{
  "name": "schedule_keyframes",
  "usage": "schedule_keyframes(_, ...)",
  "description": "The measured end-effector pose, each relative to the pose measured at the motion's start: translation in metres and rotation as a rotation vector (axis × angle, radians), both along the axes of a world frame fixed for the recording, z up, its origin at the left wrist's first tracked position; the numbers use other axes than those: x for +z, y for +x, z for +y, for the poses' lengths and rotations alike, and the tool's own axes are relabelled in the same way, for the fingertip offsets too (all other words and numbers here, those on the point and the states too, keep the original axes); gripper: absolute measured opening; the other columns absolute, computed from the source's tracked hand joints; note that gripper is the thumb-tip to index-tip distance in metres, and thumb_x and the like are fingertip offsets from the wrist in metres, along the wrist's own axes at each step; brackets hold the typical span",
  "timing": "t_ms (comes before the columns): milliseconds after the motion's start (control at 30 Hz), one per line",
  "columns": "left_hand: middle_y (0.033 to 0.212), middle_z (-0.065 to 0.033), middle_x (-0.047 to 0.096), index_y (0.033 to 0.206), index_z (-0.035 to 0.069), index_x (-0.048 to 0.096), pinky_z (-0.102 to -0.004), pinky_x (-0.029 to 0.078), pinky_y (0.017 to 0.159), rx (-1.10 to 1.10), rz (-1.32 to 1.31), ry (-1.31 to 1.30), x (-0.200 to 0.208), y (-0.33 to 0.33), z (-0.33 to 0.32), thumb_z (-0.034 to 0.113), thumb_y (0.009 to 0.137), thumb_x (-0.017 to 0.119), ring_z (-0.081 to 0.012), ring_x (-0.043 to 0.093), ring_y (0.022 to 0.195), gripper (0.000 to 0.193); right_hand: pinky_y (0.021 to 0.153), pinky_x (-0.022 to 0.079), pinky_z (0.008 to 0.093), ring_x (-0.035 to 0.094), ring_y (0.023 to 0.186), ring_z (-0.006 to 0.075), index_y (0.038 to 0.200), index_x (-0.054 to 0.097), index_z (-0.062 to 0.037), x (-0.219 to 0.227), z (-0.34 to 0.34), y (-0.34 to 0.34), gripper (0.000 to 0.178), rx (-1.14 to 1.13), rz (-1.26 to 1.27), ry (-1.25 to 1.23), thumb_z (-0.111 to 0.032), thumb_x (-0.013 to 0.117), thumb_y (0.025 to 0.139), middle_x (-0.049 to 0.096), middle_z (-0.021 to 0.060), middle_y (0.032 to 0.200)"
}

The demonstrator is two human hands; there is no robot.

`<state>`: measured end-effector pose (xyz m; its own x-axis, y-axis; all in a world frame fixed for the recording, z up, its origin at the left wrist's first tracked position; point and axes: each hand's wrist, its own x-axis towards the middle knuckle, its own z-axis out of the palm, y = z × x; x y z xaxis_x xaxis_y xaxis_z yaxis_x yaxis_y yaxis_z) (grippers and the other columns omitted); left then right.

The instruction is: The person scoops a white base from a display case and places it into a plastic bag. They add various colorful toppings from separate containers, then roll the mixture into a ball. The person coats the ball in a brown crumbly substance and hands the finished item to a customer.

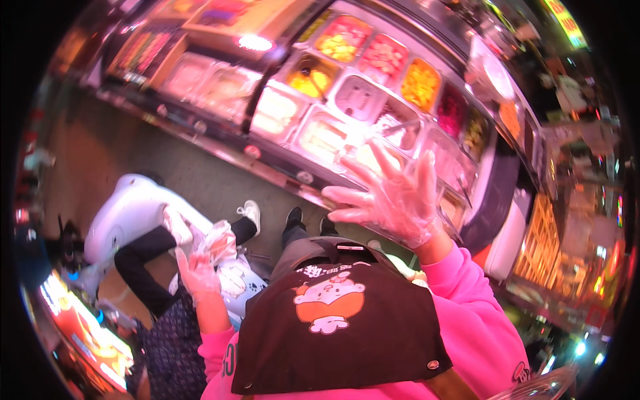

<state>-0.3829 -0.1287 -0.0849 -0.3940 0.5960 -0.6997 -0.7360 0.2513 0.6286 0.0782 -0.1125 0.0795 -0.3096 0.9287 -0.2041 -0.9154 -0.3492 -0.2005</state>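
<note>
Hovering over the near trays, right hand [388, 195]: gloved, fingers apart, pointing away and leftward. Pale tray [301, 125] just left of fingertips; its row slants down rightward. Farther beyond: red cubes [385, 57], orange cubes [420, 83] in separate trays [398, 83]. Left hand [197, 272]: gloved, beside crumpled plastic [219, 241]; grip, can't tell. Between hands, bodyward: apron [393, 340], white lettering [312, 271], cartoon [330, 303].

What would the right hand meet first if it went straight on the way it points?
Likely the pale-filled metal pan, ahead and leftward of the right hand; depth is unclear, so the hand might pass above it.
</note>
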Motion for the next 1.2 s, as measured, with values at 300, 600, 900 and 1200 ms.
schedule_keyframes(300,0.092,-0.0052,0.060,0.114,0.000,0.063,-0.0358,0.053,0.085,-0.521,0.235,-0.470,-0.081,-0.019,0.040,0.060,0.093,0.068,-0.0213,0.059,0.085,0.064,0.060,0.058,0.0307,0.072,0.080,0.0214,0.160,0.001,-0.0174,0.001,-0.110,0.065,0.097,-0.253,-0.815,-0.297,-0.009,0.070,0.093,0.051,0.0246,0.143)
schedule_keyframes(600,0.112,-0.0115,0.066,0.131,-0.006,0.057,-0.0340,0.053,0.090,-0.977,0.102,-0.424,0.017,0.136,0.052,0.076,0.089,0.062,-0.0260,0.064,0.098,0.091,0.094,0.053,0.0373,0.066,0.101,0.0275,0.110,0.072,-0.0086,-0.058,-0.329,0.303,0.029,-1.142,-2.308,-1.087,-0.015,0.080,0.083,0.068,0.0102,0.116)
schedule_keyframes(900,0.078,-0.0126,0.070,0.120,-0.003,0.066,-0.0423,0.053,0.087,-1.642,-0.300,0.345,0.104,0.480,-0.038,0.061,0.108,0.037,-0.0247,0.063,0.072,0.072,0.091,0.047,0.0447,0.063,0.109,0.0290,0.107,0.078,-0.0198,-0.070,-0.393,0.408,0.022,-0.234,-3.165,-0.807,-0.016,0.072,0.086,0.067,0.0060,0.120)
schedule_keyframes(1200,0.098,-0.0143,0.074,0.111,-0.002,0.069,-0.0366,0.055,0.083,-2.374,-0.078,1.302,0.139,0.731,-0.146,0.010,0.097,0.066,-0.0281,0.070,0.091,0.019,0.094,0.046,0.0511,0.057,0.118,0.0302,0.107,0.075,-0.0084,0.042,-0.456,0.475,0.025,-0.152,-2.948,-2.165,-0.020,0.058,0.092,0.063,0.0084,0.124)
